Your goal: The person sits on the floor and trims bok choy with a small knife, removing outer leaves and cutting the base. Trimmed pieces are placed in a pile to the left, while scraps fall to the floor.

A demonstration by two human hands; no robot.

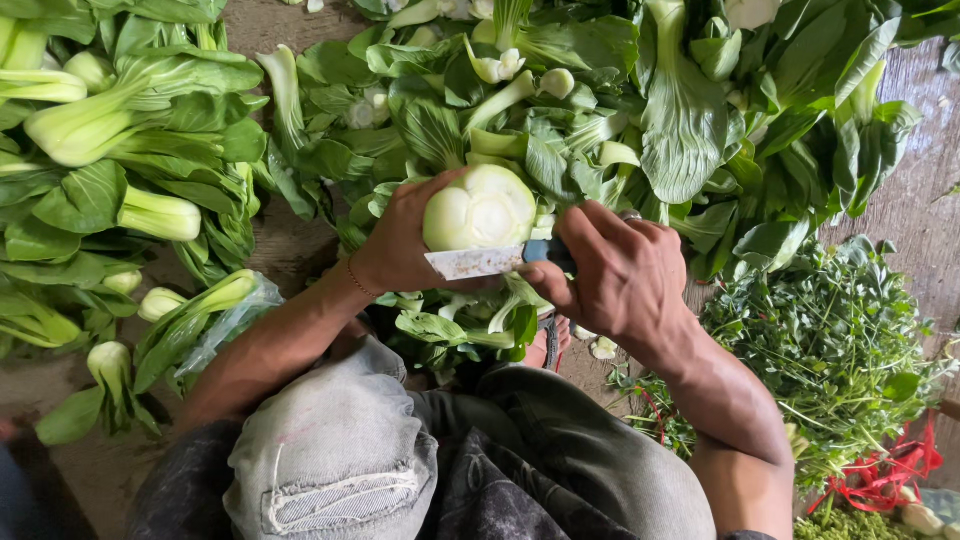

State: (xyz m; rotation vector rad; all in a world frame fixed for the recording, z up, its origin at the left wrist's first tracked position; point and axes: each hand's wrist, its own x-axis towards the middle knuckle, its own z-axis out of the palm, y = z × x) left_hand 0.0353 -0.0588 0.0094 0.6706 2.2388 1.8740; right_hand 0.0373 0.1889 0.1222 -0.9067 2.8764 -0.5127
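Over the bare concrete floor heaped with greens, my left hand gripped a pale round-based bok choy head while my right hand clenched a blue-handled knife, trimming its base.

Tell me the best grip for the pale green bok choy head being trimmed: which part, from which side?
Probably the firm white stalk bulb, from its left, as the left hand does. That part is solid and rounded and the cut base faces the camera, leaving it open to the steel knife blade in the right hand.

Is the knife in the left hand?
No, the right hand grips the knife; the left hand holds the bok choy.
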